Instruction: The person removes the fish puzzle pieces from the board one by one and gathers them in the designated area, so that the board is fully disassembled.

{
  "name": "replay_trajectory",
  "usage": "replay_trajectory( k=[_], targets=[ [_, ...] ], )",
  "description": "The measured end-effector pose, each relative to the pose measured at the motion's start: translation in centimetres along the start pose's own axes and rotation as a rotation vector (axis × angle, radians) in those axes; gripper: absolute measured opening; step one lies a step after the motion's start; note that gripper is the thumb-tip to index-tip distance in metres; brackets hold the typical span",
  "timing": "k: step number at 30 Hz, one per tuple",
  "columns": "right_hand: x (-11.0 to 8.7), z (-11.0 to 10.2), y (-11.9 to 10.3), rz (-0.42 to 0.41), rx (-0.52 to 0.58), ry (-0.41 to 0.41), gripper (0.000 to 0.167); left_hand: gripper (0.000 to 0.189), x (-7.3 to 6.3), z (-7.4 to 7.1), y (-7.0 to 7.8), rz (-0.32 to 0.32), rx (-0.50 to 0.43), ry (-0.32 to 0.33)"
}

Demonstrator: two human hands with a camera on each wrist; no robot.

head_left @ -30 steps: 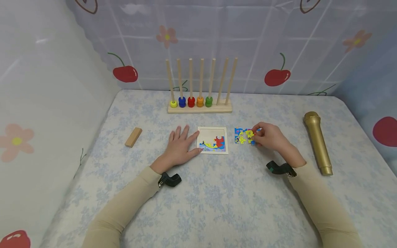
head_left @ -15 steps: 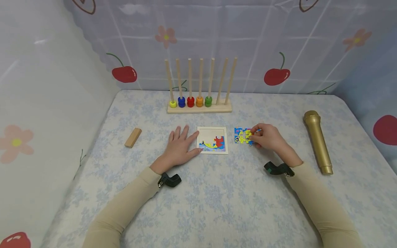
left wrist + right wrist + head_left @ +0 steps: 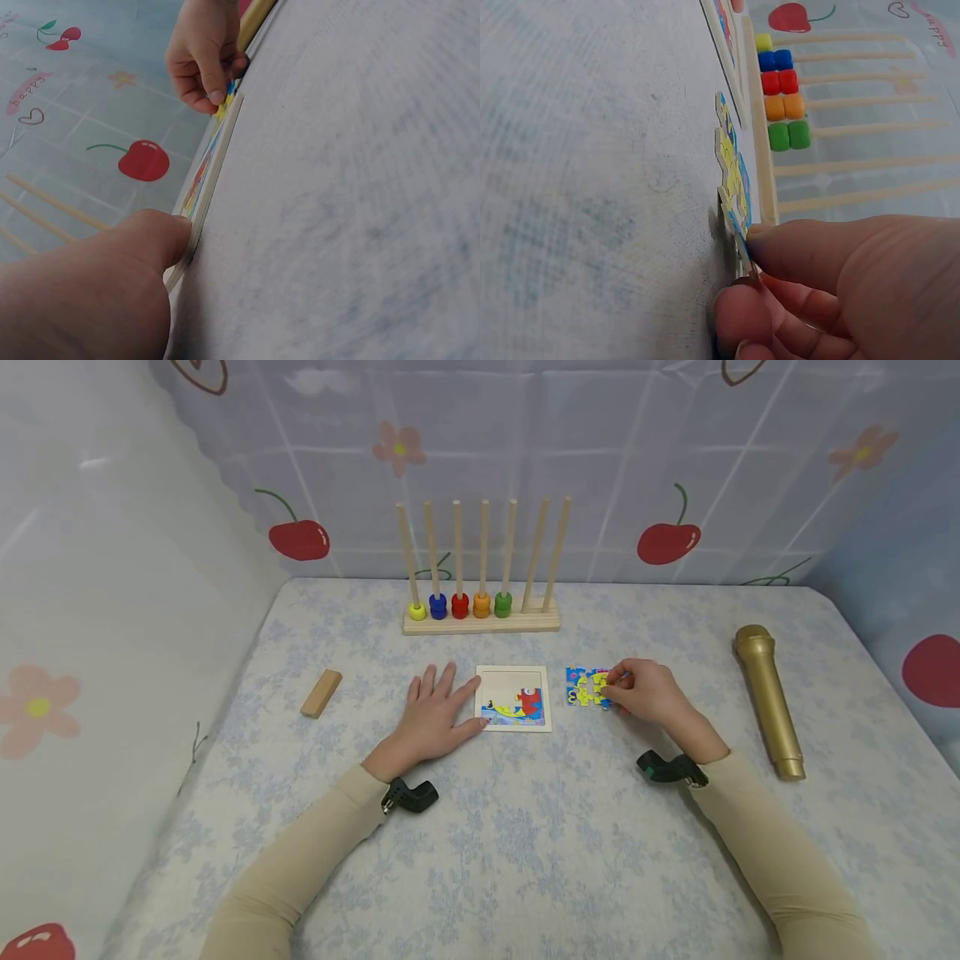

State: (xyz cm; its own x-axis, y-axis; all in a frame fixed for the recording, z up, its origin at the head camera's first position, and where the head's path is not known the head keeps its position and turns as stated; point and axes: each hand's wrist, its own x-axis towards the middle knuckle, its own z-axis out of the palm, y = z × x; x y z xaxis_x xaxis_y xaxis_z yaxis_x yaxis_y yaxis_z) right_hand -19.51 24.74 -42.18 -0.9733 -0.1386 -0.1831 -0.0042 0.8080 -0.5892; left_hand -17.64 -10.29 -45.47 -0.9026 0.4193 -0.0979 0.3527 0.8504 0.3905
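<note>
My left hand (image 3: 435, 720) lies spread on the cloth, its thumb and index finger touching the left side of a square wooden puzzle tray (image 3: 513, 669). A few picture pieces, red, yellow and blue, fill the tray's lower part. To the right of it my right hand (image 3: 651, 693) pinches a puzzle piece (image 3: 737, 225) between thumb and fingers. In the right wrist view that piece is slightly raised on the hand's side. Beside it lie several loose yellow and blue puzzle pieces (image 3: 581, 687); the fingers hide part of this group.
Behind the tray stands a wooden peg rack (image 3: 480, 625) with coloured beads on some of its upright rods. A small wooden block (image 3: 322, 693) lies at the left. On the far right is a gold microphone (image 3: 770, 703). A patterned curtain (image 3: 480, 460) hangs behind the table.
My right hand has shifted slightly left with the puzzle piece, bringing it close against the other loose pieces. The left hand has stayed in place.
</note>
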Motion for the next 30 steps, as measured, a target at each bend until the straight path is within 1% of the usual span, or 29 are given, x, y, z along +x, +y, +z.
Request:
replay_trajectory(
  k=[8,17,23,30],
  targets=[
    [-0.21,0.29,-0.04,-0.040,-0.050,0.042,0.022,0.074,-0.10,-0.05,0.14,0.002,-0.008,0.002],
    [-0.35,0.32,-0.09,-0.072,-0.075,0.042,0.019,0.074,-0.10,-0.03,0.10,0.002,-0.013,-0.002],
    [-0.40,0.27,-0.17,-0.071,-0.095,0.043,0.019,0.074,-0.12,-0.07,0.12,0.008,-0.015,0.005],
    [-0.36,0.22,-0.30,-0.055,-0.098,0.044,0.018,0.074,-0.08,-0.17,0.14,0.004,-0.016,-0.008]
  ],
)
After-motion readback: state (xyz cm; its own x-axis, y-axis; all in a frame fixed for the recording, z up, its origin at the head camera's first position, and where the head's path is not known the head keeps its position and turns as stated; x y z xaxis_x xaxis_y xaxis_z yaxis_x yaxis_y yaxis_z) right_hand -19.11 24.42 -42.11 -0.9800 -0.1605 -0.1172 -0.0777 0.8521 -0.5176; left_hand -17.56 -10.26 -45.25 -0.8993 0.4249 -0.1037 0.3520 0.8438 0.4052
